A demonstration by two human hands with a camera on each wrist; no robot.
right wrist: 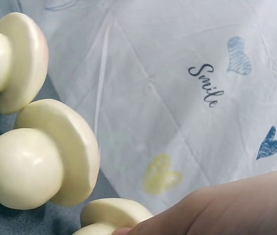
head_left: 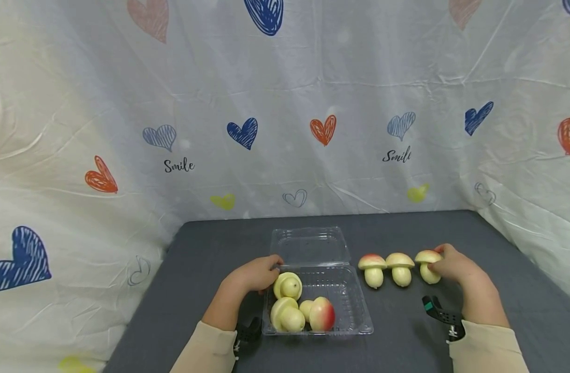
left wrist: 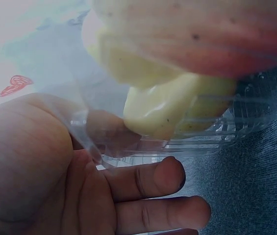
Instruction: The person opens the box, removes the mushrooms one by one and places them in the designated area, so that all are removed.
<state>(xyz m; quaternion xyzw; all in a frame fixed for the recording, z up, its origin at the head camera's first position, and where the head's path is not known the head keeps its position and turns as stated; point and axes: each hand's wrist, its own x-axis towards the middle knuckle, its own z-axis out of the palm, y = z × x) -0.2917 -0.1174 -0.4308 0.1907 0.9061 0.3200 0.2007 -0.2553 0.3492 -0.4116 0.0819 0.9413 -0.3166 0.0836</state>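
My left hand [head_left: 259, 273] holds the left edge of an open clear plastic container [head_left: 354, 300]. In the left wrist view, some fingers [left wrist: 153, 215] lie outside the plastic wall. Three toy mushrooms, pale yellow, lie inside the container: one at the back left [head_left: 288, 286], one at the front left [head_left: 287, 315], and a red-capped one [head_left: 322, 314] beside it. To the right, my right hand [head_left: 459, 269] grips the rightmost toy mushroom [head_left: 426, 264] of a row. Its thumb is against the stem; other fingertips are hidden behind the cap.
A red-topped toy mushroom [head_left: 373, 270] and a pale toy mushroom [head_left: 400, 269] stand between the container and my right hand. The container's clear lid [head_left: 309, 246] is folded back. A dark grey cloth [head_left: 229, 238] covers the table, with a heart-printed curtain [head_left: 275, 171] behind.
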